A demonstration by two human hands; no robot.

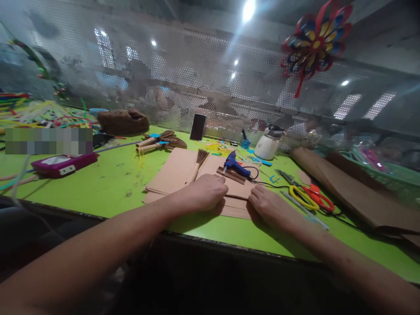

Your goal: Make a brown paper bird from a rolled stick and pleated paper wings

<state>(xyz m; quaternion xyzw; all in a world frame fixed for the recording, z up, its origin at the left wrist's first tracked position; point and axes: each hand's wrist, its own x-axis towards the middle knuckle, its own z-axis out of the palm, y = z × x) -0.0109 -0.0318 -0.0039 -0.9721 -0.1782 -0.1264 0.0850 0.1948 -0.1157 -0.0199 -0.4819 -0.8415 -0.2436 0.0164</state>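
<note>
Both my hands rest on a stack of brown paper sheets (173,173) lying on the green table (108,183). My left hand (208,191) is curled, knuckles up, with its fingers tucked down at the near edge of the sheets. My right hand (269,204) lies beside it, fingers bent and pressed on the same edge. What the fingers pinch is hidden under them. A blue glue gun (234,165) and a small brown fringed strip (231,175) lie on the stack just beyond my hands. A brown paper brush (198,161) lies on the sheets too.
Yellow scissors (303,197) and red scissors (316,197) lie to the right, by rolls of brown paper (348,186). A white jar (269,142), a phone (197,127), a pink case (64,164), coloured strips (42,114) and a brown furry thing (123,121) stand farther off. A paper pinwheel (316,41) hangs on the mesh.
</note>
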